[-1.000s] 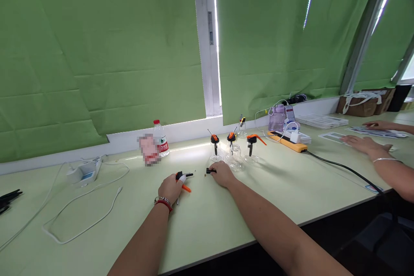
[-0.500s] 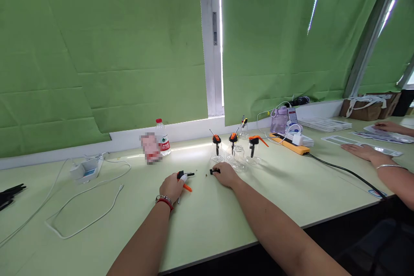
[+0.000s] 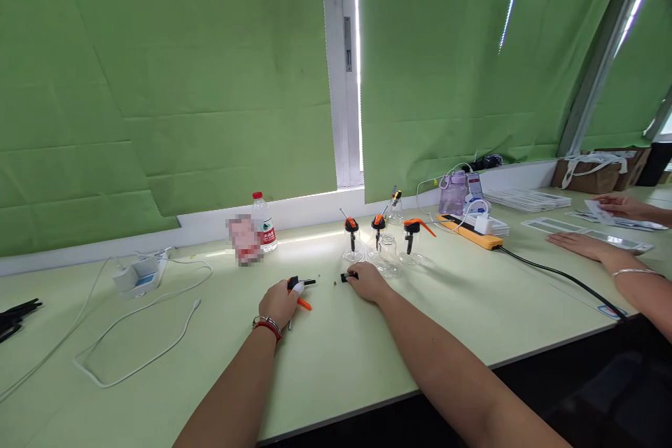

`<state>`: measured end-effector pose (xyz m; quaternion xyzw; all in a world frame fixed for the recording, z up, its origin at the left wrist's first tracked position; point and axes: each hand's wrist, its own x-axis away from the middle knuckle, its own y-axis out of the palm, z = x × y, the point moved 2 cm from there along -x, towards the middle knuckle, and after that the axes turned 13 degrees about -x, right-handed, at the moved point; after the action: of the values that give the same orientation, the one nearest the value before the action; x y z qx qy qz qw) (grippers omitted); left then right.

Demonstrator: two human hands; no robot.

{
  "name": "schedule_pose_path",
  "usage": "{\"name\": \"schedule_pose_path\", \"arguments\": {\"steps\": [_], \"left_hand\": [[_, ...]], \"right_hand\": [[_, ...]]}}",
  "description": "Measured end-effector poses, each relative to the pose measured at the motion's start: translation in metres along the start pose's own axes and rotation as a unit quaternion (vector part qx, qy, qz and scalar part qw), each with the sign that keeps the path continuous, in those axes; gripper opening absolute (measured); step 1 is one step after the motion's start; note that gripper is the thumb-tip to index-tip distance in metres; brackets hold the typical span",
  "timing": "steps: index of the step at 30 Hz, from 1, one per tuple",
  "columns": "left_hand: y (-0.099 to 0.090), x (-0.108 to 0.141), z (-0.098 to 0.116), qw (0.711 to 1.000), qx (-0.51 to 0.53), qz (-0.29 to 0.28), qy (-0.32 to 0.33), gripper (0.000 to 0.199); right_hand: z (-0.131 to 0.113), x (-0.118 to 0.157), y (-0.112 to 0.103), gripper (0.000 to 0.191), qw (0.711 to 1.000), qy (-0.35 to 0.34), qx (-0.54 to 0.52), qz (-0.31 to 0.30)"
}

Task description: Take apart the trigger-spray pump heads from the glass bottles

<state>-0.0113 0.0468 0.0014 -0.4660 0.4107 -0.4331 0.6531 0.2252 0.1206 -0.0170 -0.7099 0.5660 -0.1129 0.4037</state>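
The left hand [image 3: 277, 302] is curling closed around a black-and-orange pump top [image 3: 292, 283], the right hand [image 3: 367, 283] is pinching a small black piece [image 3: 345, 278], and a tiny loose bit [image 3: 334, 283] is lying between them on the table [image 3: 325, 364], probably risking loss through a stray finger brush.

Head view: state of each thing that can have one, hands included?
Left hand: closed on a black-and-orange part
Right hand: pinching a small black piece
Black-and-orange tops: three, each on a clear jar
Front glass jar: upright, no top on
Water bottle: upright, red cap on
Yellow power strip: white adapter plugged in
Green window coverings: drawn, light through gaps
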Motion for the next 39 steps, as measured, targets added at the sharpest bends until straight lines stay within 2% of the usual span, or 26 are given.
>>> {"name": "schedule_pose_path", "arguments": {"steps": [6, 15, 23, 39], "left_hand": [[-0.0003, 0.0005, -0.0005, 1.000, 0.007, -0.004, -0.001, 0.044], [-0.0008, 0.0011, 0.0003, 1.000, 0.004, -0.003, -0.003, 0.043], [-0.0007, 0.0009, 0.0004, 1.000, 0.000, 0.000, -0.001, 0.043], [-0.0022, 0.0019, 0.0007, 1.000, 0.001, -0.013, -0.004, 0.044]], "right_hand": [[0.0009, -0.0004, 0.0000, 0.018, 1.000, -0.009, 0.005, -0.005], [0.0050, 0.0001, 0.0014, 0.023, 0.999, 0.032, -0.016, 0.012], [0.0011, 0.0023, 0.0002, 0.023, 0.999, -0.019, -0.037, -0.009], [0.0015, 0.0017, 0.0039, 0.034, 0.999, -0.034, -0.016, -0.031]]}}
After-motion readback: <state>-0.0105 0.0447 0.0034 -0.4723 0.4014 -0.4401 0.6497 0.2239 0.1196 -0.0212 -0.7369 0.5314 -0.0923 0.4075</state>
